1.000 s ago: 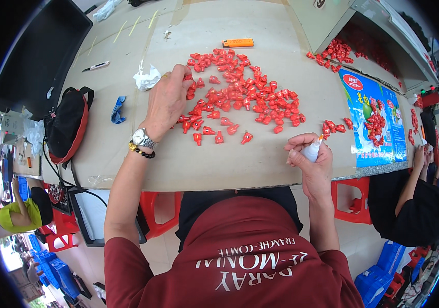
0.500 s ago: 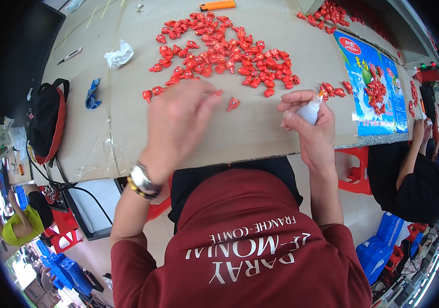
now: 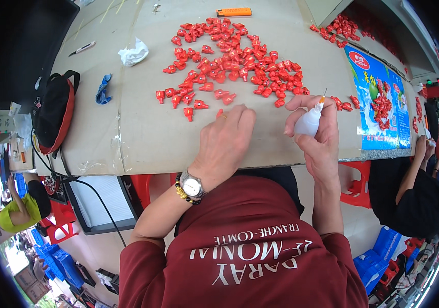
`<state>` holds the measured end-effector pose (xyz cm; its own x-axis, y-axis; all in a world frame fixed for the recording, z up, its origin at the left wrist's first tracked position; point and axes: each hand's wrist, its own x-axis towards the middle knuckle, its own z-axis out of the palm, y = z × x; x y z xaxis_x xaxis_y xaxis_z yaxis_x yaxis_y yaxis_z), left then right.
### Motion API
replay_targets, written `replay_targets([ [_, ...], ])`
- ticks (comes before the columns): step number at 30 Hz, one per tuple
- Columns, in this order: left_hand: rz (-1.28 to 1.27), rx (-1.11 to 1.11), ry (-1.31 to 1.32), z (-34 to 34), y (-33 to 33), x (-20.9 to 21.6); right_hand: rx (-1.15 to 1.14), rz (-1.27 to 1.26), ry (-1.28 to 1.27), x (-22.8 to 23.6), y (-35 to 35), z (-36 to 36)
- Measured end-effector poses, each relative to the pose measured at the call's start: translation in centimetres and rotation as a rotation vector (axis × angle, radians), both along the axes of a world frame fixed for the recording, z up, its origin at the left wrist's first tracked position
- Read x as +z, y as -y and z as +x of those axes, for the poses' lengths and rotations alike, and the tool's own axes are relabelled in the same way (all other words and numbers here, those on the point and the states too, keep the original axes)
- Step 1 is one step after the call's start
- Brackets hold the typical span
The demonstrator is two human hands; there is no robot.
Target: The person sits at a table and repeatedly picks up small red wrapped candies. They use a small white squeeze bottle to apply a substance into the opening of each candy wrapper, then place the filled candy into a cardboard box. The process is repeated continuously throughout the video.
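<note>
My left hand (image 3: 225, 138) rests palm down near the table's front edge, fingers curled around a small red plastic piece (image 3: 220, 112) that barely shows at the fingertips. My right hand (image 3: 316, 128) grips a small white squeeze bottle (image 3: 309, 121) with a thin orange nozzle pointing up. A wide heap of many red plastic pieces (image 3: 230, 61) lies spread on the beige table (image 3: 142, 133) just beyond both hands. A watch and a bead bracelet sit on my left wrist.
A blue printed bag (image 3: 381, 97) holding more red pieces lies at the right. An orange lighter (image 3: 234, 12), crumpled white tissue (image 3: 134, 52), blue scrap (image 3: 103, 89) and pen (image 3: 82, 48) lie about. A black-and-red bag (image 3: 55, 110) hangs left. Another person (image 3: 409, 190) sits at right.
My left hand drew back from the red heap toward the front edge with a piece. My right hand stayed near the edge and raised the bottle. The view tilted downward.
</note>
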<state>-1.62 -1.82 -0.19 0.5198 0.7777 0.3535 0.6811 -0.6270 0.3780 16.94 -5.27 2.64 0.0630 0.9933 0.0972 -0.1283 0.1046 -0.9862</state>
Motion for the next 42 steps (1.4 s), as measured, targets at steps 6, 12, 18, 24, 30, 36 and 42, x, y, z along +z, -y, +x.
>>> replay_targets([
  [6, -0.041, -0.026, 0.072, -0.3, 0.2, 0.0, -0.054, -0.013, 0.023, 0.4, 0.2, -0.5],
  [12, -0.072, 0.027, 0.229, -0.8, -0.4, -0.7, -0.052, 0.029, 0.009, 0.1, 0.2, -0.6],
  [18, -0.060, 0.027, 0.124, -1.8, -2.5, -0.2, -0.048, 0.041, -0.012, -0.1, 0.1, -0.7],
  [24, -0.004, -0.022, 0.075, -3.1, -4.9, 0.0, -0.041, 0.045, -0.031, -0.2, 0.3, -0.6],
  [30, -0.769, -0.029, 1.021, -1.9, -1.6, -0.3, -0.032, 0.091, 0.089, -0.9, 0.3, 0.2],
  [36, -1.359, -0.096, 1.549, -1.0, 1.0, 0.4, -0.092, 0.083, -0.011, -0.4, 0.7, -0.3],
  [42, -1.394, -0.096, 1.613, -1.3, 1.5, -0.6, -0.077, 0.177, -0.096, -1.4, 0.6, -0.2],
])
